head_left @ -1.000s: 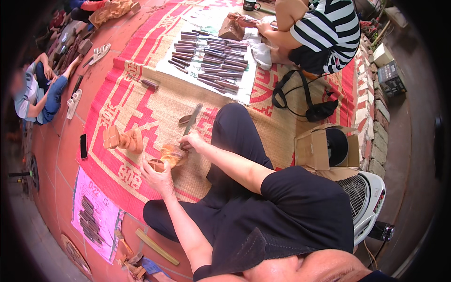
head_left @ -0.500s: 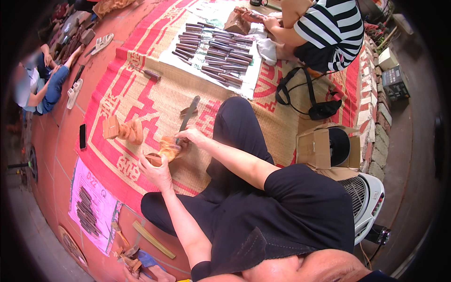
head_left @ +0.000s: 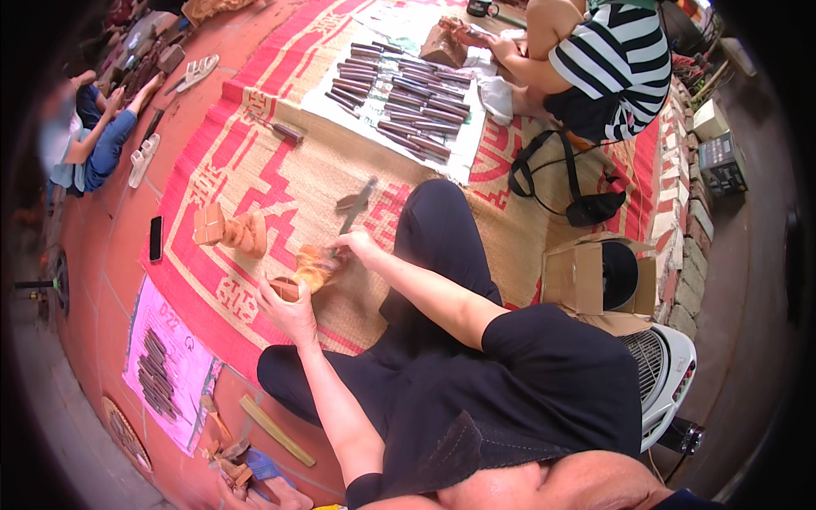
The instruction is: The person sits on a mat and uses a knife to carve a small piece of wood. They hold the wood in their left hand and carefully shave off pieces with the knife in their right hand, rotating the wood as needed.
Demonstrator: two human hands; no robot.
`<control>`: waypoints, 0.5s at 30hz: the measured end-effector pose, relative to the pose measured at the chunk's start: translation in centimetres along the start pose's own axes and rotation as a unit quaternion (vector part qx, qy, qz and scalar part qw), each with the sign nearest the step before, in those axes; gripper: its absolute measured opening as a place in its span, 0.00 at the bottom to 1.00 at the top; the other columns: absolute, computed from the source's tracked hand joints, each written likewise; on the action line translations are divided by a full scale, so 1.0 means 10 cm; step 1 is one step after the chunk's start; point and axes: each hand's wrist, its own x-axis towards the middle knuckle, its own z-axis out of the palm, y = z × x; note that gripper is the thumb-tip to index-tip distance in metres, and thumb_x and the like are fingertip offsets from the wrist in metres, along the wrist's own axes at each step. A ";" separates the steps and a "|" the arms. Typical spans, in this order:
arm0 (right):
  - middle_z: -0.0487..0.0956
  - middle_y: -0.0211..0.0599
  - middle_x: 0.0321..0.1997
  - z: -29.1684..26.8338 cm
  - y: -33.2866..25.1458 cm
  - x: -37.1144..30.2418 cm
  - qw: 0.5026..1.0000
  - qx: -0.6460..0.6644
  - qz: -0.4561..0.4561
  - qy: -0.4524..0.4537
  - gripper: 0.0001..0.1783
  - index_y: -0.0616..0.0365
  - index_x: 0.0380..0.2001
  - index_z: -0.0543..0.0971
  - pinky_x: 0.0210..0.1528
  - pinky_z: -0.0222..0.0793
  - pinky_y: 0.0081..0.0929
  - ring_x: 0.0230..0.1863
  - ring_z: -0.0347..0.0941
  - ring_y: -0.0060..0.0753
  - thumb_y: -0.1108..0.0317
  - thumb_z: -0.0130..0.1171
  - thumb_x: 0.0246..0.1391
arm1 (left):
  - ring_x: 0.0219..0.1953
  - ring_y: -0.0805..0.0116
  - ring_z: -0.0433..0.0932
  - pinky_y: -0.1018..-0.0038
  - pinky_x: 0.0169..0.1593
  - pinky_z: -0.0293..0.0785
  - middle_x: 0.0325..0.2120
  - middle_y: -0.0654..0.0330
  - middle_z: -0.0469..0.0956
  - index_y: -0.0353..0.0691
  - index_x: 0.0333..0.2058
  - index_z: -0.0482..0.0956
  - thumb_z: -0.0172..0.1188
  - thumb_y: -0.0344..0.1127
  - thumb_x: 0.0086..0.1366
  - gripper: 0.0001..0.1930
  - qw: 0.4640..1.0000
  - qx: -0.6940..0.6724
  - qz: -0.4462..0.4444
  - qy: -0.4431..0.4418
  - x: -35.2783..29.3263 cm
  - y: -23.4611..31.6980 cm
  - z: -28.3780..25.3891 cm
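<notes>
My left hand is closed round the block-shaped base of a carved wooden figure in front of my folded legs. Against the figure's far side, my right hand grips the near end of a long, flat grey file. The file's rounded end points away from me over the mat; the part of it at the wood is hidden by my fingers and blurred. A second carved wooden figure with a square base lies just left of the one I hold. Beyond the file's tip is a small dark piece.
A red and tan mat lies under the work. Many dark-handled tools lie on a white cloth ahead, near a person in stripes. A phone and a pink sheet with chisels are left; a cardboard box and fan right.
The whole view has shifted slightly, so the scene sits a little further right. My right hand and the file have moved slightly against the wood; both hands keep their hold.
</notes>
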 end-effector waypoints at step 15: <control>0.82 0.41 0.30 -0.02 -0.08 -0.02 0.999 -0.032 0.014 0.013 0.16 0.68 0.35 0.79 0.39 0.70 0.23 0.32 0.78 0.28 0.72 0.67 0.41 | 0.49 0.45 0.69 0.54 0.54 0.65 0.46 0.45 0.70 0.35 0.56 0.65 0.67 0.40 0.46 0.38 0.999 0.027 0.002 0.020 0.05 0.06 0.03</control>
